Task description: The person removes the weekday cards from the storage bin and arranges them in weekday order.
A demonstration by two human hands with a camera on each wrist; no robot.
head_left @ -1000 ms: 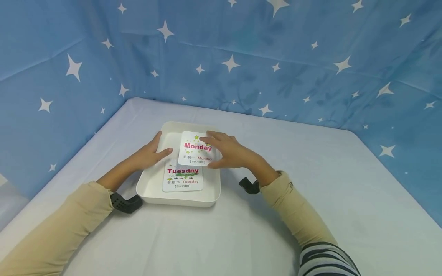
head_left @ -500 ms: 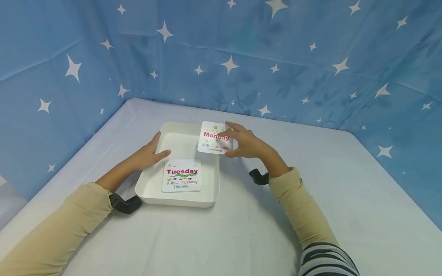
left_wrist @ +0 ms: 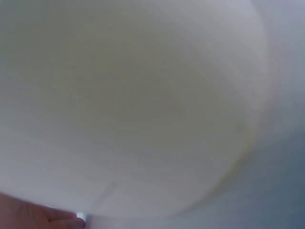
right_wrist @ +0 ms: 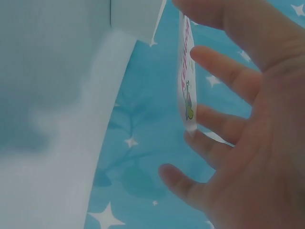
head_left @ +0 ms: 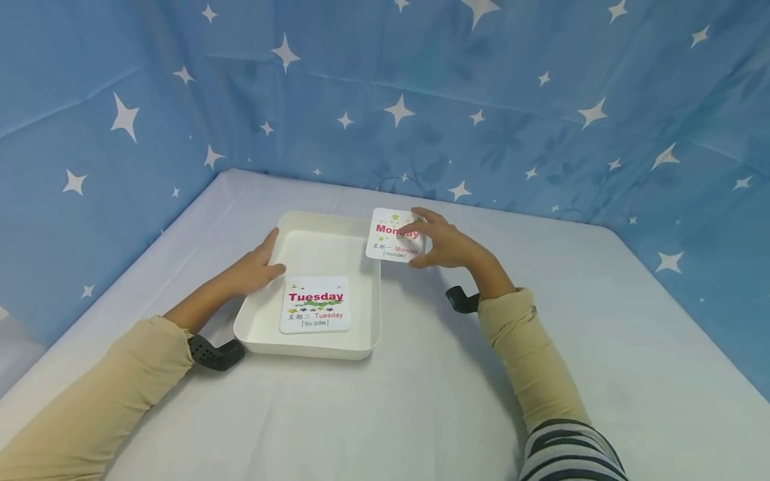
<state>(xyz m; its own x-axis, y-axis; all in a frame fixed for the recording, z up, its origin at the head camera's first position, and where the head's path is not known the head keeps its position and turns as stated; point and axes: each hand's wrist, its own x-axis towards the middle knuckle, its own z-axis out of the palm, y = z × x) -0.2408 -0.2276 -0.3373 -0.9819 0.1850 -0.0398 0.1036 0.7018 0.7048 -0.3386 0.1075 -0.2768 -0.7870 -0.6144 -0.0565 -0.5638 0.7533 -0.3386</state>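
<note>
1. The Monday card [head_left: 385, 238] is up in the air at the far right side of the white tray [head_left: 313, 247]. From above, it covers a bit of the right rim, and most of it pokes out past the edge.
2. The right hand [head_left: 445, 244] pinches this card by its right side, with the thumb on the near edge and fingers on the far edge and over the front (one fingertip sits by the big red word).
3. The left hand [head_left: 251, 270] holds the left wall of the tray, thumb inside. The two hands are well apart.
4. The Tuesday card [head_left: 315, 304] lies face up in the near part of the tray. It looks a bit thick (I cannot tell if more cards are under it).
5. The Monday card looks light, flat and fairly stiff. It may be smooth and slip a little, and a hard squeeze could bend it.
6. The edges look best to hold, with a soft pinch.
7. The tray sits on the white surface [head_left: 457, 394].
</note>
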